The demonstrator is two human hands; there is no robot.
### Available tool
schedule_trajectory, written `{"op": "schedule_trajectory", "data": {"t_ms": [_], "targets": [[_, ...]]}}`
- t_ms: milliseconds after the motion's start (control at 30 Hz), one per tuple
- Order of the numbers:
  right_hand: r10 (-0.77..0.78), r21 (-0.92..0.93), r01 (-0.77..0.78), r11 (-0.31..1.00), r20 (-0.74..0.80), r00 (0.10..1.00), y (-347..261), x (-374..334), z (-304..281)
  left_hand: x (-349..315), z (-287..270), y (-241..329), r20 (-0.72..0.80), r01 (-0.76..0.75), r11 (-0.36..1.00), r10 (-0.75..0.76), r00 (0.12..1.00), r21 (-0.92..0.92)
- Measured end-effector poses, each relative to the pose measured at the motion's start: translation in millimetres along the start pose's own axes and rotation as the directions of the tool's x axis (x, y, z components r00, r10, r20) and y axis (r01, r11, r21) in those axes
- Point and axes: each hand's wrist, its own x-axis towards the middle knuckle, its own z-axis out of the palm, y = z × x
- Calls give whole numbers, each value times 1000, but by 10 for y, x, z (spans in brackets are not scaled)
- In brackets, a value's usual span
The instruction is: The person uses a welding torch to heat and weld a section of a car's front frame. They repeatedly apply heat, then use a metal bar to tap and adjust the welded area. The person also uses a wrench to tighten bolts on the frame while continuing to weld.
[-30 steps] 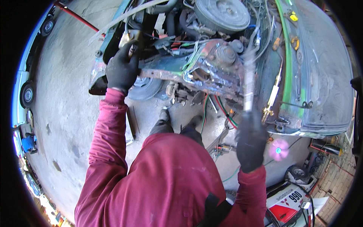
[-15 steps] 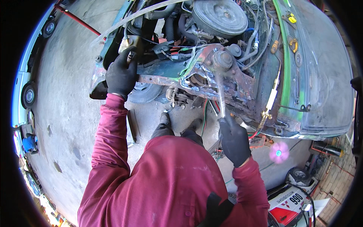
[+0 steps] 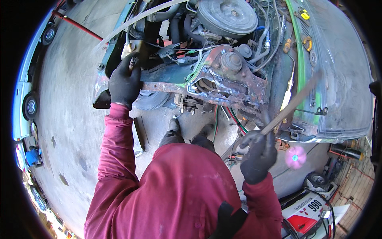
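Observation:
My left hand [image 3: 124, 83], in a black glove, is closed beside a pale reservoir [image 3: 127, 49] in the engine bay. A small dark piece with a metallic tip [image 3: 132, 63] shows by its thumb; I cannot make out its kind. My gloved right hand [image 3: 258, 157] is wrapped round a long, straight grey bar [image 3: 296, 101], tilted up to the right and smeared by motion. Between the hands lies the car's rusty, torn inner wing [image 3: 223, 81], with bare, ragged metal round a hole and a round mount [image 3: 231, 61] above it.
A round air cleaner [image 3: 229, 16] sits on the engine. On the cowl lie an orange-handled screwdriver [image 3: 287, 46], a spanner [image 3: 313, 59] and a torch [image 3: 287, 97]. Red and green hoses [image 3: 236, 119] hang below. A tyre [image 3: 151, 99] lies on the floor [image 3: 75, 115].
My right hand has moved right and slightly down. The bar has swung from nearly upright by the round mount to slanting over the cowl. My left hand stays beside the reservoir.

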Motion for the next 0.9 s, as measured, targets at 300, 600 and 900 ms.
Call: {"op": "schedule_trajectory", "data": {"t_ms": [300,600,900], "targets": [[-73,-250,82,965,46,996,-45,27,-39,-3,24,-63,-1,-39,999,39,999,-17],[223,-687,-40,725,180,958,142,-16,-218,8,28,-68,20,-21,1000,21,1000,-5],[119,-813,153,562,263,958,-186,-74,-279,-17,14,-46,5,-50,998,50,999,-26]]}}
